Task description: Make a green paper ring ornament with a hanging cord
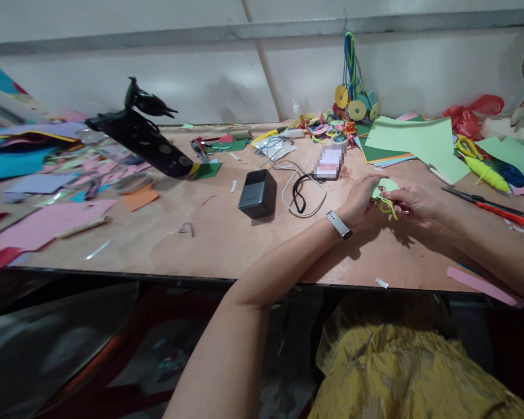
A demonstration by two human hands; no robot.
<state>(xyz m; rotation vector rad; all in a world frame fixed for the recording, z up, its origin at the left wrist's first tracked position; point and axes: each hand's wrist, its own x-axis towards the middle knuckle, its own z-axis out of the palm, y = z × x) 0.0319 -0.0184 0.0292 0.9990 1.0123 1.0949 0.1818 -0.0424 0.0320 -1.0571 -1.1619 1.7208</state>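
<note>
Centrally, toward the right of the brown wooden bench (pixel 227 238), the left hand (pixel 358 203) and the right hand (pixel 413 205) meet over a small pale-green paper cut-out (pixel 386 186), rounded in outline, with a thin yellow-green curled strip (pixel 388 206) hanging from it between the two hands. No brand, label or writing can be read anywhere; the face of the phone (pixel 329 163) lying beyond the hands is blurred. The left hand, with a grey band at the wrist (pixel 339 225), has its fingers curled closed on the left side of the cut-out. The right hand's fingers are drawn in and pinch the cut-out and strip from the right; how tightly cannot be told. The piece is held just above the bench surface, nearer the front edge than the back edge.

Just left of the hands lie a coiled white cable (pixel 303 195) and a dark grey box-shaped device (pixel 257 194). Large light-green paper sheets (pixel 414 142) lie toward the back right corner, beside yellow-handled scissors (pixel 467 146). Red-handled scissors (pixel 493 208) lie near the right edge. Pink and blue paper sheets (pixel 43 221) cover the left end, and a pink paper strip (pixel 480 285) lies at the front edge, right.
</note>
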